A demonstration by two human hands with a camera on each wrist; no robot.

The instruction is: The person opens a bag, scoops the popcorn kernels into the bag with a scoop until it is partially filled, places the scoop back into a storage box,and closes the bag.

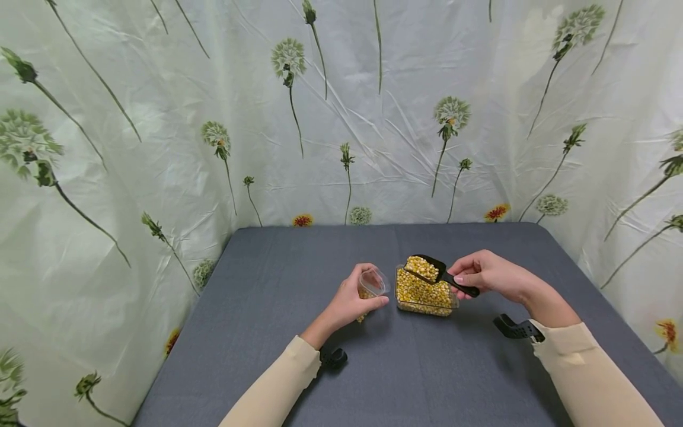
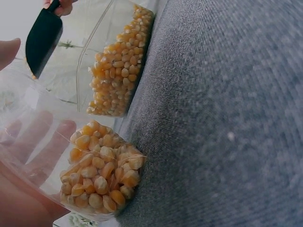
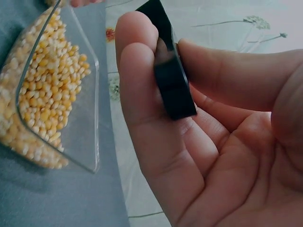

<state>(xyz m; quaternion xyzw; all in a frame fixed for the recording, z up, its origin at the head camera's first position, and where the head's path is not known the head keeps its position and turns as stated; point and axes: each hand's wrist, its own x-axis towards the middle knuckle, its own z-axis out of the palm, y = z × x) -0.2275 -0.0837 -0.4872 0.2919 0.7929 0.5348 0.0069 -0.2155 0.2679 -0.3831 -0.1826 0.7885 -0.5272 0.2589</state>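
Observation:
My left hand (image 1: 347, 303) grips a small clear plastic cup (image 1: 376, 281), fingers and thumb around its sides. Corn kernels (image 2: 99, 172) fill its lower part in the left wrist view. To its right stands a clear rectangular container (image 1: 427, 310) holding many more yellow kernels (image 1: 418, 292). Over that container is a black scoop (image 1: 441, 270), its bowl heaped with kernels (image 1: 421, 267). My right hand (image 1: 491, 276) pinches the scoop by its handle (image 3: 173, 87), between thumb and fingers. The scoop's bowl is out of sight in the right wrist view.
A dark grey cloth covers the table (image 1: 427, 367). Behind and at the sides hangs a pale curtain (image 1: 395, 118) printed with dandelions. Black straps (image 1: 514, 327) circle both wrists below beige sleeves (image 1: 592, 367).

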